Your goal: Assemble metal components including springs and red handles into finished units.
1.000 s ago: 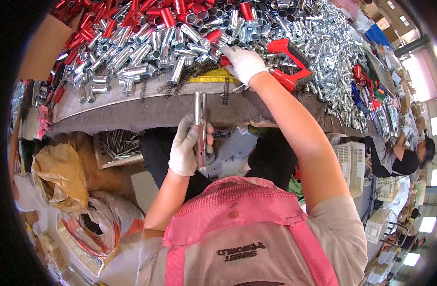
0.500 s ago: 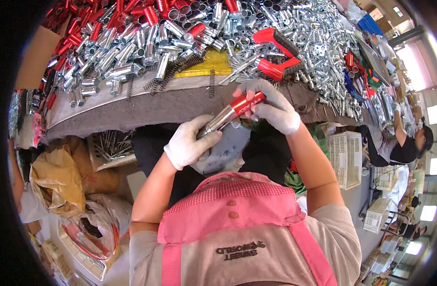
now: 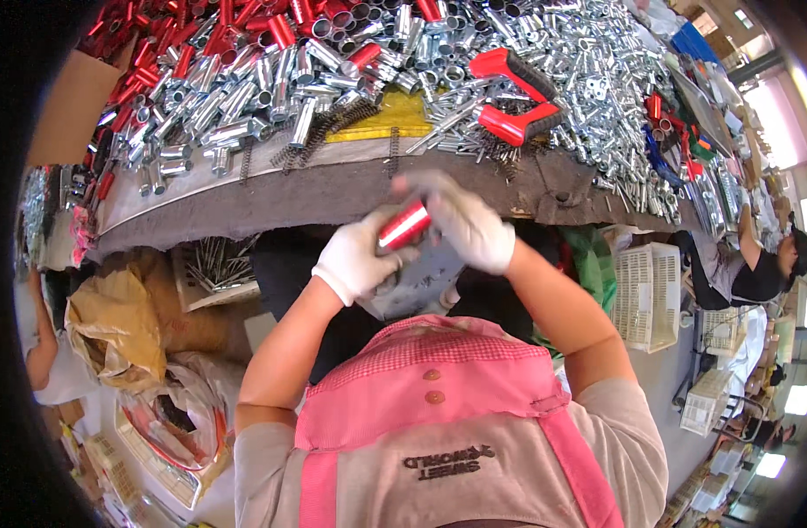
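Observation:
Both my hands wear white gloves and meet in front of my chest, below the table edge. My left hand [image 3: 355, 260] grips the lower end of a metal tube, mostly hidden in the glove. My right hand [image 3: 461, 220] closes over a shiny red sleeve [image 3: 403, 226] on that tube's upper end. A pile of silver tubes [image 3: 245, 97] and red sleeves [image 3: 201, 40] covers the table above my hands. Loose dark springs [image 3: 333, 123] lie near its front edge.
A red-handled tool [image 3: 513, 92] rests on the table among small silver fittings [image 3: 597, 79]. A grey mat [image 3: 315, 194] lines the table edge. Brown bags [image 3: 113, 317] sit at my left, white crates [image 3: 645, 295] at my right. Another person [image 3: 764, 264] works far right.
My right hand left the table pile with a red sleeve and brought it down onto the tube in my left hand. Both hands have dropped lower, closer to my chest.

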`<state>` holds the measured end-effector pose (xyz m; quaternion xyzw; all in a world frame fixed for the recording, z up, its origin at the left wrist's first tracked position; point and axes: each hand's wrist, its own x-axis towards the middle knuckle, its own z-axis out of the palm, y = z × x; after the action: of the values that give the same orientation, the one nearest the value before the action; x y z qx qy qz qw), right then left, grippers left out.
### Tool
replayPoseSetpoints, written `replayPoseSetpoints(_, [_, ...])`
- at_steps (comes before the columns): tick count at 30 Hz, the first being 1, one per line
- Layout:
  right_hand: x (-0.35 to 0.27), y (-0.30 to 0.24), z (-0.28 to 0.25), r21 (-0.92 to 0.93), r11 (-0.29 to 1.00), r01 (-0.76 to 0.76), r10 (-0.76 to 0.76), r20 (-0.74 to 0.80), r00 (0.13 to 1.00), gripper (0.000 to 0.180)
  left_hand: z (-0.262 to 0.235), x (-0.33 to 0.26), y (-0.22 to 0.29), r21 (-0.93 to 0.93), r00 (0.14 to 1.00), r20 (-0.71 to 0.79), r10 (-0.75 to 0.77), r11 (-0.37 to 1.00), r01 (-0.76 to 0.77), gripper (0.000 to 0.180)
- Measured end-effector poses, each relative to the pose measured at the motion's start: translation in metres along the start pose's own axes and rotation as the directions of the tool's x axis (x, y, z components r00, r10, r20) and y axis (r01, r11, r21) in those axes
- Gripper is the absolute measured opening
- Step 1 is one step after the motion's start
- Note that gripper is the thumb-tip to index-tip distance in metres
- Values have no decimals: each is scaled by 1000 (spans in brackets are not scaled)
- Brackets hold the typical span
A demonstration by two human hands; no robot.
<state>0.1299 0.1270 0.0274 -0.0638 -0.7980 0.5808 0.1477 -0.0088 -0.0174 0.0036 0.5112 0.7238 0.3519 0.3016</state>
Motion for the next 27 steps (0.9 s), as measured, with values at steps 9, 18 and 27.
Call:
replayPoseSetpoints(9, [76, -1, -33, -723, 666, 183, -373, -110, 921, 18, -9, -17, -16, -561, 941, -129, -312, 806, 190, 42])
replayPoseSetpoints(18, [-7, -15, -22, -166, 986, -15, 8, -42, 999, 17, 0, -6, -9, -478, 993, 118, 13, 877, 46, 70])
replayPoseSetpoints(27, [-48, -7, -24, 269, 953, -142, 202, -210, 957, 11, 43, 4, -3, -645, 977, 190, 94, 763, 52, 59])
